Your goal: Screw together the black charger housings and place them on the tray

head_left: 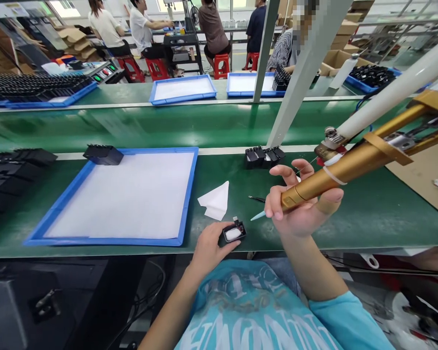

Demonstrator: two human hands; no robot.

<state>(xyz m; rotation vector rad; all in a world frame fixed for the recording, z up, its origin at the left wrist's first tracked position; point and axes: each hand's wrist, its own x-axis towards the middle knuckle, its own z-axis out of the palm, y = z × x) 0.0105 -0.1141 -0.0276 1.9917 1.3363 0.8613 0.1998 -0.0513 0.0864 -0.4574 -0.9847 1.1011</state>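
Note:
My left hand (212,244) grips a small open black plastic case (240,236) near the front edge of the green workbench. Inside the case lies a white piece, and a small metal plug sticks up at its far side. My right hand (295,209) is around the lower end of a gold-coloured glue dispenser (324,180). Its pale blue nozzle (258,216) points down and left, just right of the case and apart from it. A crumpled white paper (216,200) lies beyond my left hand. Dark tweezers (256,199) lie partly hidden behind my right hand.
To the left, a blue-rimmed tray (185,194) lined with white carries a black case (103,154) at its far corner. More black cases (264,157) stand beyond my right hand and at far left. A slanted white post (302,82) rises behind; several people sit across the benches.

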